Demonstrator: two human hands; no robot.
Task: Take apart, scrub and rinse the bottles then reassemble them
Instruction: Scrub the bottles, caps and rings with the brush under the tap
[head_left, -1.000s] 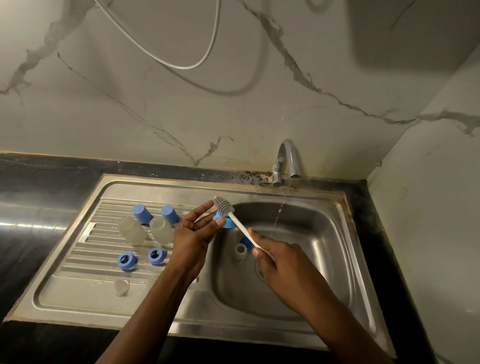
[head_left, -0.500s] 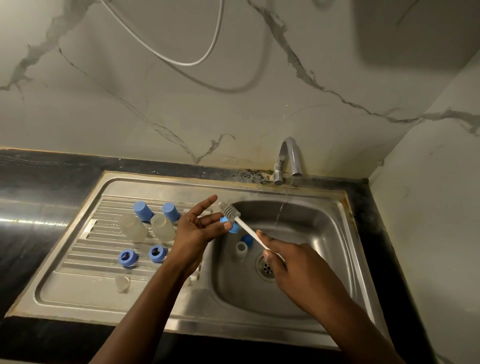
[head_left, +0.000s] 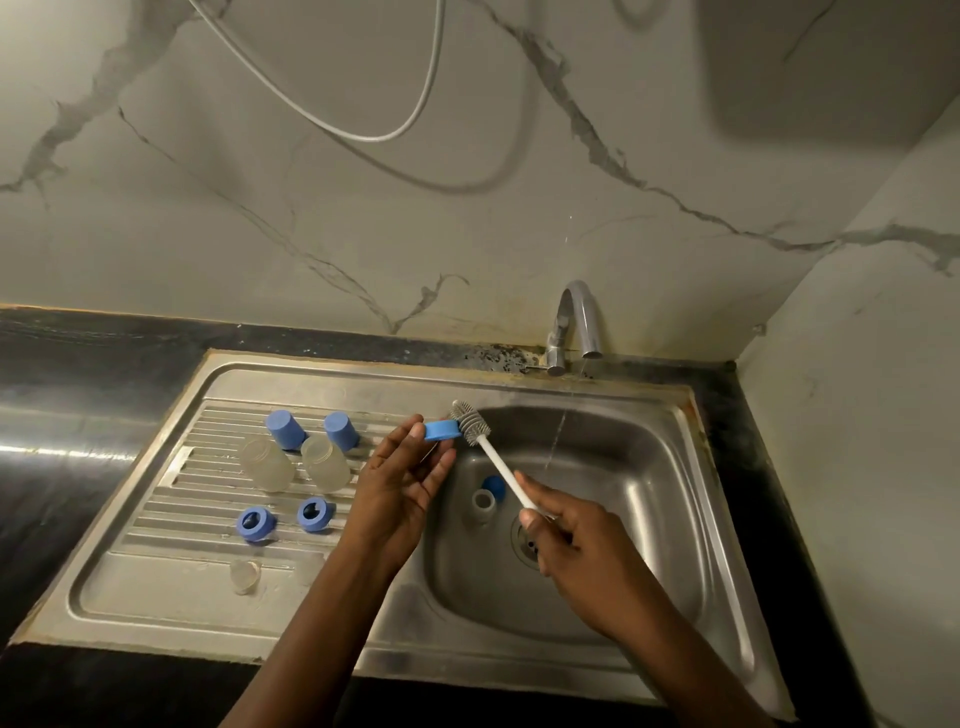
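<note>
The left hand (head_left: 402, 483) is pinching a blue ring (head_left: 440, 431) at its fingertips, its other fingers lying fairly straight, over the left edge of the basin (head_left: 649, 493). The right hand (head_left: 576, 545) is gripping the white handle of a brush (head_left: 496, 465), fingers curled round it, and is setting the bristle head against the ring's right edge. Below, a clear piece (head_left: 483, 505) and a blue piece (head_left: 494, 487) are lying in the basin beside the drain, seemingly awaiting their turn. On the drainboard (head_left: 156, 587) two clear bottles (head_left: 267, 464), two blue caps (head_left: 284, 428), two more rings (head_left: 255, 524) and a clear teat (head_left: 244, 576) are standing apart, all dismantled. The tap (head_left: 576, 322) is running a thin stream. Judgement: dismantling is finished and scrubbing is under way, while reassembly is not yet begun; whether the drainboard parts are already washed cannot be told. Against half a second ago, the ring is sitting higher at the fingertips, and the brush head has shifted from over it to its rim.
</note>
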